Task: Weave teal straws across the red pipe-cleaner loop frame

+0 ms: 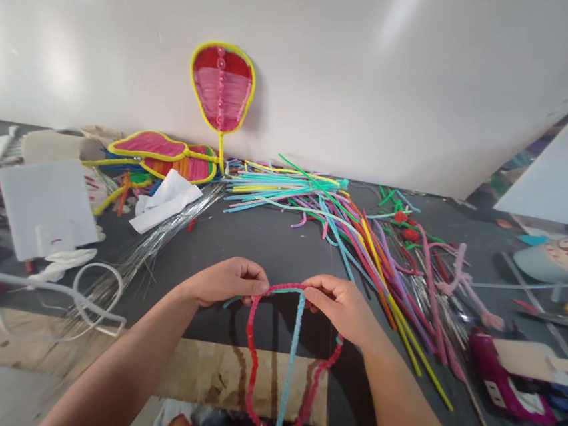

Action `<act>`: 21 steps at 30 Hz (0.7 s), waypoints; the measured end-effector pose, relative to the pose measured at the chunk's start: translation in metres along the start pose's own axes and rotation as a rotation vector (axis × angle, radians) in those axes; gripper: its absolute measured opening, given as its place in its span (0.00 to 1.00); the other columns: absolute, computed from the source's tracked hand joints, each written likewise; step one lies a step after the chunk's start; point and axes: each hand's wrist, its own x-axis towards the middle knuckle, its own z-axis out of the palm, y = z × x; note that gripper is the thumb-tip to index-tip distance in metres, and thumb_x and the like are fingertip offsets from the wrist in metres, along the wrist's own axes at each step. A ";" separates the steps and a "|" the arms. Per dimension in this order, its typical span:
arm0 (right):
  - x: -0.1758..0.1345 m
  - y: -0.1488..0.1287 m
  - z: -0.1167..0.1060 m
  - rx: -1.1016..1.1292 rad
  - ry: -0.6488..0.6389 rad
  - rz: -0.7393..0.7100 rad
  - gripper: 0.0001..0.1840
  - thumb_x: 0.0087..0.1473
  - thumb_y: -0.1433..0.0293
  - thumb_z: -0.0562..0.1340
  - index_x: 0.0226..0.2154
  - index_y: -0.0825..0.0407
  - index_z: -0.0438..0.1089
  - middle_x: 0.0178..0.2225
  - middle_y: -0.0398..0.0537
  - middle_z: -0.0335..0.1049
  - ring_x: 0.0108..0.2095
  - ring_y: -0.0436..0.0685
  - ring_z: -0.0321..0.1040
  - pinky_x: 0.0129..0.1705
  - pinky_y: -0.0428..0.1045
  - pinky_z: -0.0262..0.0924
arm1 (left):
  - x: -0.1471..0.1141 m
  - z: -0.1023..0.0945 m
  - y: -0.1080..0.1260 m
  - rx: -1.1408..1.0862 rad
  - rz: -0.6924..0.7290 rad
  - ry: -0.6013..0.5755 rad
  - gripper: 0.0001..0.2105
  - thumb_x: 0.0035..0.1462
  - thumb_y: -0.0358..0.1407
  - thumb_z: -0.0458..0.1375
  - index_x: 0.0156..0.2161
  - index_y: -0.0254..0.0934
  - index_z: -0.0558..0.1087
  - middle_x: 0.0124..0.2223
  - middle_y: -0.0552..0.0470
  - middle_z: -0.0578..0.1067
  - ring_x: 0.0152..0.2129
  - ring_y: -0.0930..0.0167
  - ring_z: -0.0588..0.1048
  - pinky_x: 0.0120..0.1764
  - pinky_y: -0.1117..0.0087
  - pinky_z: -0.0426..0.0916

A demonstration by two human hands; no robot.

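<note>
Both hands hold up a loop of red and pink pipe cleaner (pixel 250 350) above the table's front edge. A light blue pipe cleaner (pixel 292 354) runs down through the middle of the loop and crosses its lower rim. My left hand (pixel 232 282) pinches the loop's top left, where a short teal end sticks out beside the fingers. At the top right, my right hand (pixel 335 305) pinches the rim close to where the blue pipe cleaner hangs. A teal strand lies along the top between the two hands.
Loose coloured pipe cleaners (pixel 286 190) spread behind and to the right. A yellow-rimmed pink paddle shape (pixel 222 90) stands against the white board (pixel 337 77). Silvery wires (pixel 162 228) and a white cable (pixel 46 280) lie left; a magenta tool (pixel 508 388) and scissors (pixel 550 316) lie right.
</note>
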 end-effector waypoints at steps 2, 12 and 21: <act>0.000 -0.001 0.001 -0.007 0.008 0.007 0.11 0.54 0.62 0.58 0.33 0.51 0.72 0.25 0.42 0.70 0.26 0.50 0.67 0.30 0.44 0.62 | 0.001 0.001 0.000 0.056 0.005 0.040 0.13 0.50 0.44 0.59 0.28 0.33 0.71 0.23 0.57 0.68 0.21 0.77 0.65 0.27 0.77 0.60; 0.002 -0.002 0.003 -0.001 0.019 0.058 0.12 0.53 0.61 0.58 0.32 0.52 0.72 0.25 0.43 0.70 0.27 0.51 0.67 0.31 0.45 0.63 | 0.000 0.011 0.006 0.480 0.092 0.305 0.09 0.50 0.39 0.56 0.26 0.35 0.72 0.24 0.58 0.71 0.22 0.75 0.67 0.27 0.77 0.60; 0.001 0.000 0.000 -0.036 0.041 0.038 0.12 0.54 0.61 0.58 0.33 0.50 0.72 0.25 0.42 0.70 0.27 0.51 0.67 0.31 0.45 0.62 | -0.007 0.001 0.011 0.241 0.041 0.156 0.11 0.53 0.40 0.54 0.29 0.35 0.74 0.23 0.55 0.71 0.22 0.75 0.68 0.27 0.77 0.62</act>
